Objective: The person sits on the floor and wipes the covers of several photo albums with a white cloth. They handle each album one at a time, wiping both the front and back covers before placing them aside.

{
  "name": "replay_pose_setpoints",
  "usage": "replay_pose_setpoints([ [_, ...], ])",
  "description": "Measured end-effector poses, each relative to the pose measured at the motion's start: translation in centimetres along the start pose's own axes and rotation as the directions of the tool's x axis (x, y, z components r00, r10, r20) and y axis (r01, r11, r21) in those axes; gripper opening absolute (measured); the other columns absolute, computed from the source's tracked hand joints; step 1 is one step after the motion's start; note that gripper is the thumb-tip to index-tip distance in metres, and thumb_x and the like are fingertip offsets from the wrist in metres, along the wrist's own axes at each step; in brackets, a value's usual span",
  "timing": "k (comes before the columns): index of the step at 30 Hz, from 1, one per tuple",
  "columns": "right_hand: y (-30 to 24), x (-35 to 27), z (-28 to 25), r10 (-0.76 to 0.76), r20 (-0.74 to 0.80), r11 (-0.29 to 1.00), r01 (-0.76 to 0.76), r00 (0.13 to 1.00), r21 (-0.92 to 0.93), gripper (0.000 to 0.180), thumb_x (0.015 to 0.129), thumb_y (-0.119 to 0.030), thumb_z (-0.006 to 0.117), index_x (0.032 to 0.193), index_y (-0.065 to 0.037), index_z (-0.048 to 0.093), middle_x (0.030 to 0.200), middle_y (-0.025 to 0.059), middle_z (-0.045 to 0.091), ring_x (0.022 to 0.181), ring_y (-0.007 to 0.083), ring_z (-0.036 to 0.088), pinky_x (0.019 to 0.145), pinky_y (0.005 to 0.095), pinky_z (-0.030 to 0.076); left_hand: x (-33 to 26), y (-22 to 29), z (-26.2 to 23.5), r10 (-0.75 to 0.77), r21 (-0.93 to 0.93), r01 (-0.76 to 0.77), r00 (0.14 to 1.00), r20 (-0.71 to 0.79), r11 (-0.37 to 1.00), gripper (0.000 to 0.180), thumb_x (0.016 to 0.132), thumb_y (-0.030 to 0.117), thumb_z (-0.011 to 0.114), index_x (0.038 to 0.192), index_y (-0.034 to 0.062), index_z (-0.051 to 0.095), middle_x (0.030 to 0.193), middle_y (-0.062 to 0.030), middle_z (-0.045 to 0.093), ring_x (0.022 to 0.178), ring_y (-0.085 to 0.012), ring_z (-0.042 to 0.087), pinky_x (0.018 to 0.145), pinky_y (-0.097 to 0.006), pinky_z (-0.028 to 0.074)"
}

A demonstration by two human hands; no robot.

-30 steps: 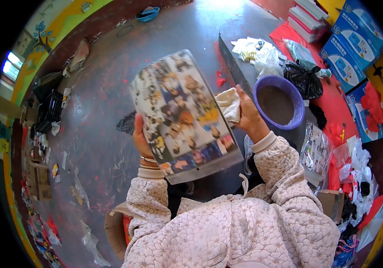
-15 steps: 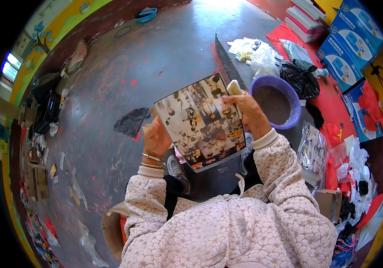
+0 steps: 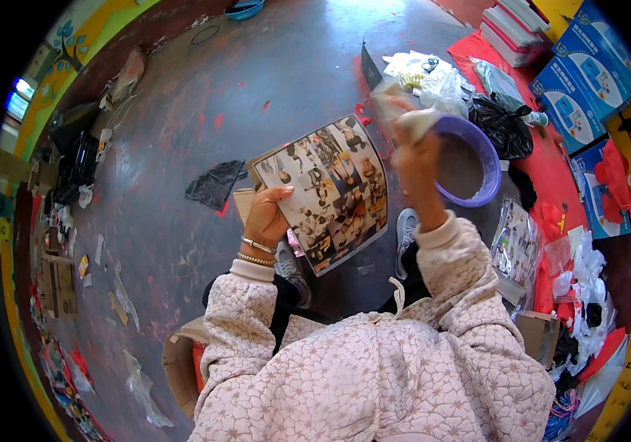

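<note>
A rectangular sheet printed with a collage of photos (image 3: 334, 195) is tilted in front of me, with a piece of brown cardboard (image 3: 242, 204) showing behind its left edge. My left hand (image 3: 267, 217) grips the sheet by its left side, thumb on the printed face. To the right of the sheet and apart from it, my right hand (image 3: 417, 166) is smeared by motion. It is closed on a pale, cloth-like thing (image 3: 422, 124), also blurred, whose exact kind I cannot make out.
A purple tub (image 3: 493, 166) stands at my right, near a black plastic bag (image 3: 503, 129). A clear-wrapped photo sheet (image 3: 516, 243) lies close by. Blue boxes (image 3: 573, 103) are stacked along the right wall. A black plastic scrap (image 3: 214, 184) lies on the floor; a cardboard box (image 3: 181, 361) sits at my left.
My right hand has let go of the sheet's right edge and moved up and away with the pale thing. My left hand's thumb now lies over the printed face.
</note>
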State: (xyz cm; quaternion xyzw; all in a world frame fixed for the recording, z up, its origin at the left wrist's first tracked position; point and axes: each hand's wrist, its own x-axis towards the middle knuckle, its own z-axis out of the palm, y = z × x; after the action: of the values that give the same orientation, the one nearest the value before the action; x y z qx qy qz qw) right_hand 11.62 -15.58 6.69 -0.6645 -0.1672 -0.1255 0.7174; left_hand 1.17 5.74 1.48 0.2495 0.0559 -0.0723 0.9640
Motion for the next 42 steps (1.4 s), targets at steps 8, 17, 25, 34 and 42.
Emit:
replay_pose_setpoints([
  [8,-0.6,-4.5,5.9,-0.256,0.690,0.729,0.604,0.677,-0.322,0.038,0.077,-0.016,0.055,0.115,-0.019,0.052,0.123,0.0044,0.050,0.115,0.0196,0.045,0.100,0.0471,0.019,-0.8,-1.4,0.9,0.092,0.177,-0.089,0.996,-0.010,0.980,0.053,0.070,-0.010,0.045,0.121,0.0017,0.039,0.114,-0.0140,0.050,0.104,-0.0274,0.052,0.087,-0.039,0.046],
  [17,5.4,3.2,-2.8,0.640,-0.013,0.761,-0.631,0.768,0.147,0.024,0.088,-0.016,0.047,0.103,0.001,0.056,0.084,0.0082,0.060,0.069,0.0153,0.058,0.059,0.0319,0.049,-1.8,1.1,-1.6,0.252,-0.009,-0.252,0.967,-0.038,0.968,0.048,0.064,-0.011,0.044,0.112,-0.0035,0.046,0.100,-0.0151,0.059,0.087,-0.0291,0.060,0.079,-0.042,0.051],
  [25,3.0,3.2,-2.6,0.541,0.555,0.385,-0.773,0.632,0.505,0.036,0.082,-0.033,0.059,0.096,-0.001,0.053,0.081,0.0061,0.058,0.068,0.0151,0.060,0.063,0.0279,0.052,-1.7,0.9,-1.0,0.172,0.052,-0.172,0.985,0.009,0.984,0.049,0.067,-0.010,0.044,0.115,-0.0033,0.044,0.105,-0.0161,0.057,0.092,-0.0298,0.059,0.081,-0.044,0.050],
  [34,3.0,1.8,-0.2,0.591,0.365,0.706,-0.680,0.720,0.197,0.022,0.070,-0.006,0.070,0.086,0.000,0.057,0.077,0.0075,0.061,0.067,0.0135,0.060,0.061,0.0271,0.049,-0.6,0.1,-1.2,0.034,0.178,-0.030,0.999,-0.017,0.984,0.043,0.073,-0.006,0.046,0.116,-0.0059,0.043,0.110,-0.0193,0.054,0.095,-0.0320,0.057,0.081,-0.044,0.050],
  [42,4.1,4.1,-2.7,0.693,0.052,0.584,-0.603,0.719,0.544,0.007,0.078,0.000,0.059,0.084,0.002,0.056,0.077,0.0090,0.060,0.067,0.0179,0.059,0.062,0.0309,0.052,-0.3,0.8,1.1,0.084,0.039,-0.089,0.988,0.130,0.995,0.071,0.086,0.051,0.039,0.127,-0.0059,0.031,0.127,-0.0187,0.042,0.116,-0.0283,0.043,0.096,-0.041,0.035],
])
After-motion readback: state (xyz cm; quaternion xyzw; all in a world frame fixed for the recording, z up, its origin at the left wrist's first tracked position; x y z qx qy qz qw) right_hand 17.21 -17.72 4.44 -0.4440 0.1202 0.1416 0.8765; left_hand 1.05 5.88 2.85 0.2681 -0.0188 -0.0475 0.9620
